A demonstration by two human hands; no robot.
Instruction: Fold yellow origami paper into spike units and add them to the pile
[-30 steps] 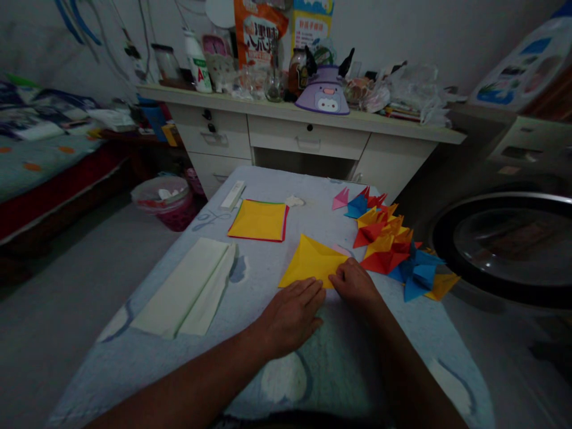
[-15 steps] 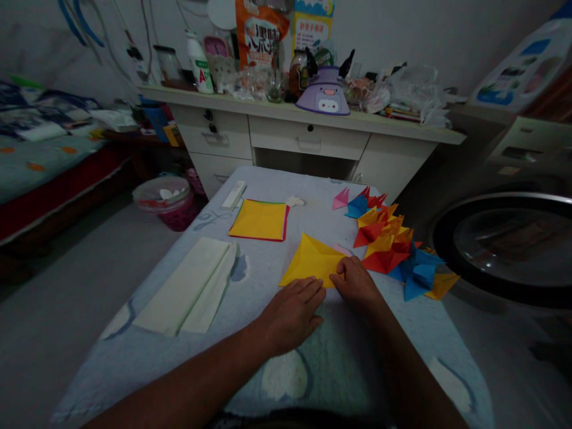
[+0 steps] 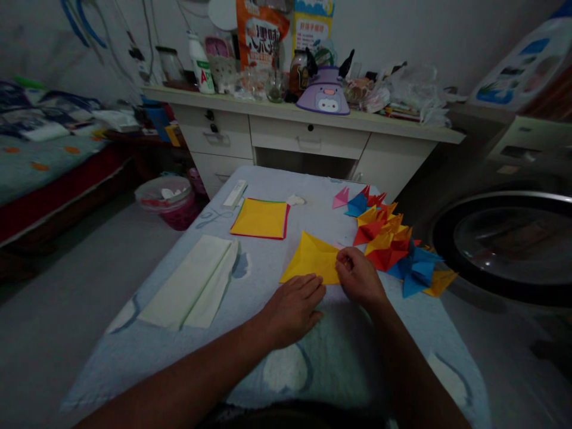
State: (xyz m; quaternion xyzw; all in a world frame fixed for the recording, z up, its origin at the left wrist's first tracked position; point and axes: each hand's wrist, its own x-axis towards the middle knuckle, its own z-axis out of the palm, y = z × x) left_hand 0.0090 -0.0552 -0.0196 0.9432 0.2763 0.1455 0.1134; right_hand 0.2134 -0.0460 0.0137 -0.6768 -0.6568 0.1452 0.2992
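A folded yellow paper (image 3: 310, 259) lies on the pale blue table cover (image 3: 330, 351). My left hand (image 3: 292, 310) rests flat on the cover, its fingertips pressing the paper's near edge, fingers stretched out. My right hand (image 3: 360, 277) is curled, pinching the paper's right corner between thumb and fingers. Just right of that hand sits a pile of folded paper pieces (image 3: 393, 247) in red, yellow and blue. A stack of square coloured sheets (image 3: 261, 218), yellow on top, lies farther back.
A folded pale green sheet (image 3: 192, 286) lies at the table's left. A small white box (image 3: 235, 193) and a crumpled white scrap (image 3: 295, 200) sit near the far edge. Behind stands a cluttered white desk (image 3: 308, 140), a pink bin (image 3: 167, 199) left, a round drum door (image 3: 509, 244) right.
My right hand has shifted slightly up along the paper's right corner and curled into a pinch. The left hand has stayed almost in place.
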